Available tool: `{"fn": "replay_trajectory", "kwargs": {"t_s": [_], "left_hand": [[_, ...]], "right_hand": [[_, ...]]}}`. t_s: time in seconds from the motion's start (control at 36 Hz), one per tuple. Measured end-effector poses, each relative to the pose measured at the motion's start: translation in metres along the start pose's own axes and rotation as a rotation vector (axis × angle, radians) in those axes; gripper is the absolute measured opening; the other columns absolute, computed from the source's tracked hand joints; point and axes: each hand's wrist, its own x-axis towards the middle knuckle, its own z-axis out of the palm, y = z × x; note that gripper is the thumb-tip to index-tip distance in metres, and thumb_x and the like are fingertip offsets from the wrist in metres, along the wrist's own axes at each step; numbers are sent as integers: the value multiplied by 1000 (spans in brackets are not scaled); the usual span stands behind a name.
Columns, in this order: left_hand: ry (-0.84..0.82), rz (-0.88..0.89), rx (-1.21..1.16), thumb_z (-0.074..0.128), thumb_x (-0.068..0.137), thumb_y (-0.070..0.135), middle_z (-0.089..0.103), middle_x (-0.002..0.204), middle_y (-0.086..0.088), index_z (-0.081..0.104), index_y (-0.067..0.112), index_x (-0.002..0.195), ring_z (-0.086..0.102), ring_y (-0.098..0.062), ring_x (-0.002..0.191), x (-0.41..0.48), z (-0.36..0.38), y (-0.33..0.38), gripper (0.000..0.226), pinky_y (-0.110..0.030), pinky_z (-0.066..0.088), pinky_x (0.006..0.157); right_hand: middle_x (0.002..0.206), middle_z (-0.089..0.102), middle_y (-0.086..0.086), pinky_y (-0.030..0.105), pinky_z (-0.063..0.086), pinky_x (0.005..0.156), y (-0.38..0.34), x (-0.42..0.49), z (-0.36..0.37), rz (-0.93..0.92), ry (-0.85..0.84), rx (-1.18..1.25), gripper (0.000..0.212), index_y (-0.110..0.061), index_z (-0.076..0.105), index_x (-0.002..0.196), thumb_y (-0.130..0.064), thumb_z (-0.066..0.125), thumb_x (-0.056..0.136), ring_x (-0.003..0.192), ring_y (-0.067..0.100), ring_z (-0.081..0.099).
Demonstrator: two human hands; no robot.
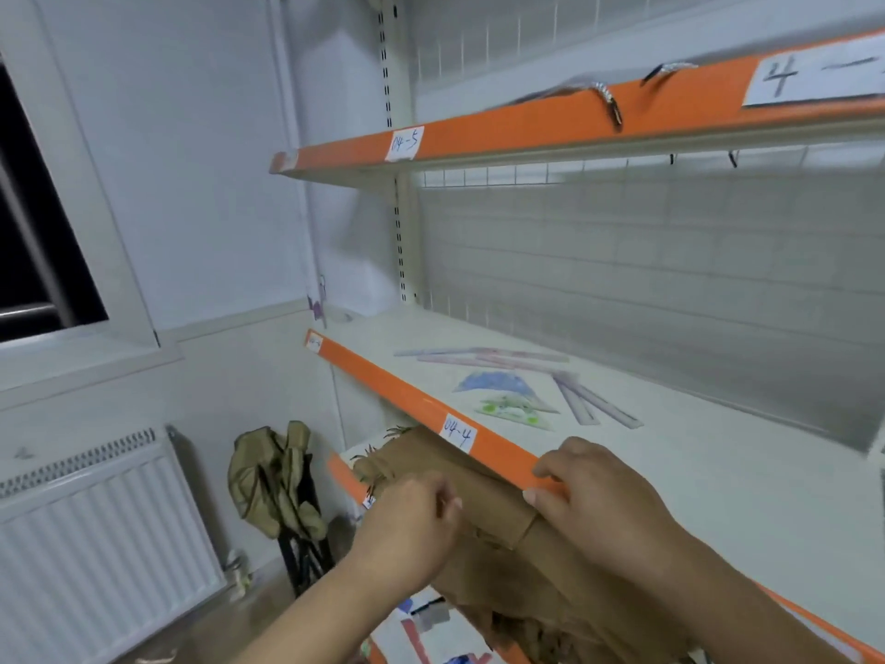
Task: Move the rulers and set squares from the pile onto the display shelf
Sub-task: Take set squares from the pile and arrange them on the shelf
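The display shelf is white with a glossy orange front strip. Its paper label is white with dark handwritten figures. The rulers are translucent pale pink and lilac. One set square is mottled blue, and the other set square is clear with green markings. The fringed cloth is tan-brown. The wire grid panel shows white squares. The radiator is white and ribbed, and the bag is olive.

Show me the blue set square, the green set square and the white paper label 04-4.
blue set square (495, 381), head view, flat middle.
green set square (519, 410), head view, flat middle.
white paper label 04-4 (457, 433), head view, handwriting.
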Motion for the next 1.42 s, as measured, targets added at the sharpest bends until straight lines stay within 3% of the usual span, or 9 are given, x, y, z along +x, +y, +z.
{"fn": "replay_trajectory", "kwargs": {"t_s": [0.19,0.33,0.44,0.58,0.81,1.0,1.25,1.42], "left_hand": [[52,23,43,49,93,30,57,81,8,53,28,78,57,-15,82,85,-17,-25,15,-30,48,77],[59,77,-3,47,93,24,54,75,10,59,23,89,48,-3,67,138,-19,-35,12,-20,38,58],[10,83,-30,46,93,24,65,88,4,61,20,94,59,-11,80,169,-14,-40,15,-29,50,73],[-6,127,-48,48,94,25,61,87,3,62,18,92,57,-11,78,204,-9,-42,16,-28,47,72],[-105,193,-26,46,94,26,63,97,0,61,18,95,58,-15,90,250,3,-51,17,-26,45,78],[-201,313,-12,44,94,25,62,90,4,50,24,76,58,-13,86,287,4,-58,19,-31,48,78],[-259,404,-4,44,96,27,63,90,3,56,20,85,59,-13,85,320,10,-73,17,-29,47,74],[-286,429,4,44,96,28,62,91,5,57,21,89,58,-12,86,331,13,-79,16,-27,46,74]], "right_hand": [[122,49,-11,26,42,89,5,90,6,3,24,14,35,-32,54,126,-45,46,94,115,7,45],[120,51,-10,26,43,89,18,141,11,15,46,3,33,-31,56,124,-42,48,94,113,9,48],[119,52,-9,26,42,89,29,167,17,58,31,1,33,-30,56,123,-41,49,93,113,11,49],[114,52,-6,27,42,89,45,189,25,132,20,-19,28,-29,58,121,-35,48,95,112,13,49],[115,54,-1,29,45,88,55,218,51,232,-31,-118,26,-23,60,115,-34,47,95,111,17,50],[116,51,3,33,48,84,48,235,67,317,-40,-172,27,-18,61,114,-25,47,92,113,19,47],[111,49,5,29,41,79,39,253,77,408,-104,-178,24,-17,64,102,-29,49,88,109,22,46],[113,52,3,28,44,79,42,256,78,386,-78,-198,24,-17,64,107,-26,51,90,110,20,49]]}}
